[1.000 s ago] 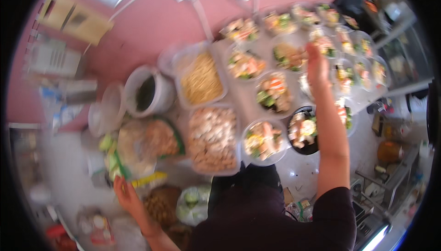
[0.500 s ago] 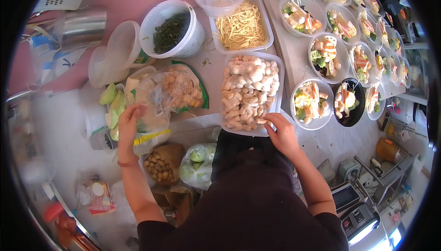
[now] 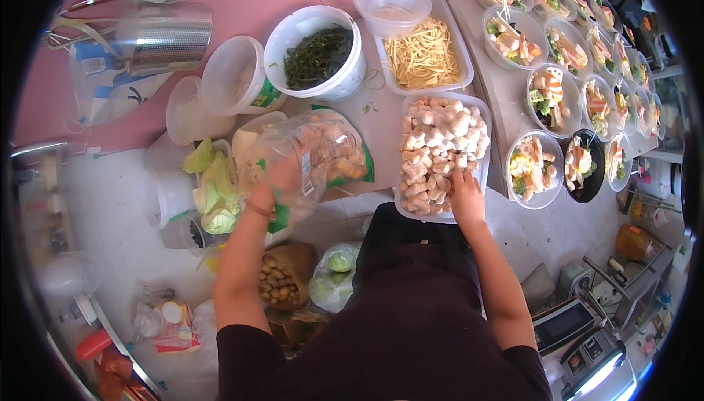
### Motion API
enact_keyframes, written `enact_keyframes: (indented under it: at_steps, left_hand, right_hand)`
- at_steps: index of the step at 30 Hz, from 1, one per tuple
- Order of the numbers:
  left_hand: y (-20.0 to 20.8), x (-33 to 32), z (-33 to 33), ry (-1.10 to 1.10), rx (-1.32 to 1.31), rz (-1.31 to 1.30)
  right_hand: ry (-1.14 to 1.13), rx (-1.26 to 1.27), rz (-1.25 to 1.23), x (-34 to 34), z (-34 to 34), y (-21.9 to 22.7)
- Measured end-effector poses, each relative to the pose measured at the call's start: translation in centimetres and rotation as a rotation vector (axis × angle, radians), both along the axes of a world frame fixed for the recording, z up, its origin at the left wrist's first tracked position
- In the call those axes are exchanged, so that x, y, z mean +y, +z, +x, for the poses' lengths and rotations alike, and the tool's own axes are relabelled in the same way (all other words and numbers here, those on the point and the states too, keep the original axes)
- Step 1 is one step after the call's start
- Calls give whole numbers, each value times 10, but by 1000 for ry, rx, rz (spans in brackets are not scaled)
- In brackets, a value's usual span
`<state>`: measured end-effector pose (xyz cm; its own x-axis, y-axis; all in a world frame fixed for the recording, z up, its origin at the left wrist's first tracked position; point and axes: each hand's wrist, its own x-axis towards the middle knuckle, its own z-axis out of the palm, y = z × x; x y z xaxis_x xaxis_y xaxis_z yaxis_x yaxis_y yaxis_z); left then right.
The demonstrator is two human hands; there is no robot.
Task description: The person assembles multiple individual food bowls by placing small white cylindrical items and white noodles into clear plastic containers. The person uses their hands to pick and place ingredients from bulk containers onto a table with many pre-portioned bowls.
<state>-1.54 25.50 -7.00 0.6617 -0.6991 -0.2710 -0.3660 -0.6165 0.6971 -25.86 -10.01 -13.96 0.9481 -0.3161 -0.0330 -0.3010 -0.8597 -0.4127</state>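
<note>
The right hand (image 3: 467,199) is resting in the white tray (image 3: 433,217), its fingers bending among the pale pieces (image 3: 440,173); whether they are gripping one cannot be told. The left hand (image 3: 279,177) is showing blurred at the clear bag (image 3: 330,144); film is obscuring its fingers, so their state cannot be determined.

CAUTION: The tray is sitting at the front of the surface (image 3: 385,135), its near end apparently overhanging. Downward pressure there could be tipping it. Pieces are heaping near the rim; sideways scooping could be spilling them. The bag is lying slack; snagging film could be dragging it into the leafy greens (image 3: 218,192) beside it.
</note>
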Motion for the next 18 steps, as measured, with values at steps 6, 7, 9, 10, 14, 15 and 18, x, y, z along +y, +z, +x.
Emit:
enact_keyframes:
  at_steps: [6, 7, 9, 10, 14, 15, 18]
  left_hand:
    - [5, -14, 5, -114, -160, 85]
    - [4, -17, 7, -132, -186, 98]
    - [1, -26, 9, -171, -243, 122]
    - [-1, -31, 12, -188, -274, 139]
    - [-8, -49, 19, -247, -347, 175]
    - [-8, -50, 19, -251, -361, 181]
    - [-8, -58, 20, -276, -392, 195]
  right_hand:
    - [-249, -118, 542, -11, -10, 42]
    - [-373, -76, 818, -17, -21, 40]
    - [-584, -229, 1512, -25, -32, 47]
    - [-637, -248, 1740, -30, -38, 57]
    - [-765, -184, 1728, -40, -44, 42]
    - [-699, 77, 1348, -37, -33, 50]
    - [-249, -34, 424, -17, -15, 41]
